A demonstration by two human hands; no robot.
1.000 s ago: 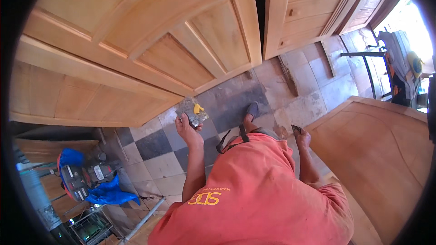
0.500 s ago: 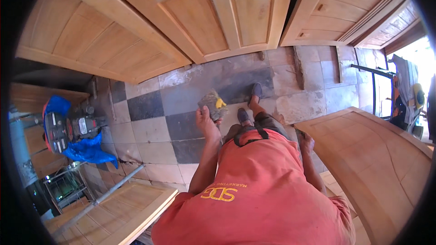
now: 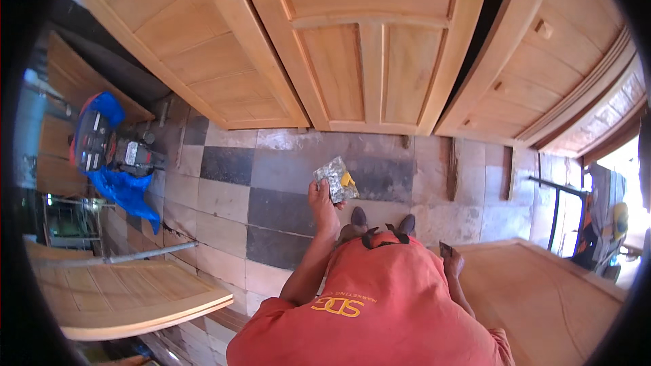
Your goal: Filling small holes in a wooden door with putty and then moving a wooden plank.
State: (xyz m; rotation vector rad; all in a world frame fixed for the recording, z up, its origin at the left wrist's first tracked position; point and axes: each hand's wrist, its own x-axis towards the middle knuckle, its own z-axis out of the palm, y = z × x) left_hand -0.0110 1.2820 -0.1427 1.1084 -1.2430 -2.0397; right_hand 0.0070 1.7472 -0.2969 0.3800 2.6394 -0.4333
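My left hand (image 3: pixel 324 207) grips a flat, roughly square grey piece (image 3: pixel 330 173) with a mottled, smeared surface, held out in front of me above the tiles. A yellow lump or blade-like bit (image 3: pixel 348 181) sits at its right side; I cannot tell what it is. My right hand (image 3: pixel 454 266) is closed by my right hip, round a small dark flat piece (image 3: pixel 445 249) whose kind is too small to make out. Behind that hand lies a wooden panel (image 3: pixel 515 285). Ahead stands a panelled wooden door (image 3: pixel 369 20), apart from both hands.
More wooden doors lean at the left (image 3: pixel 196 34) and right (image 3: pixel 542 61). Wood strips (image 3: pixel 453 169) lie on the tiled floor (image 3: pixel 285 156). At left are a dark machine with a blue sheet (image 3: pixel 122 196), a metal pipe (image 3: pixel 156 252) and another door (image 3: pixel 135 291). A cloth-draped frame (image 3: pixel 603 210) stands at right.
My feet have come side by side, and the doors ahead show lower in view. The grey piece is turned flatter toward me. My right hand now shows a dark piece.
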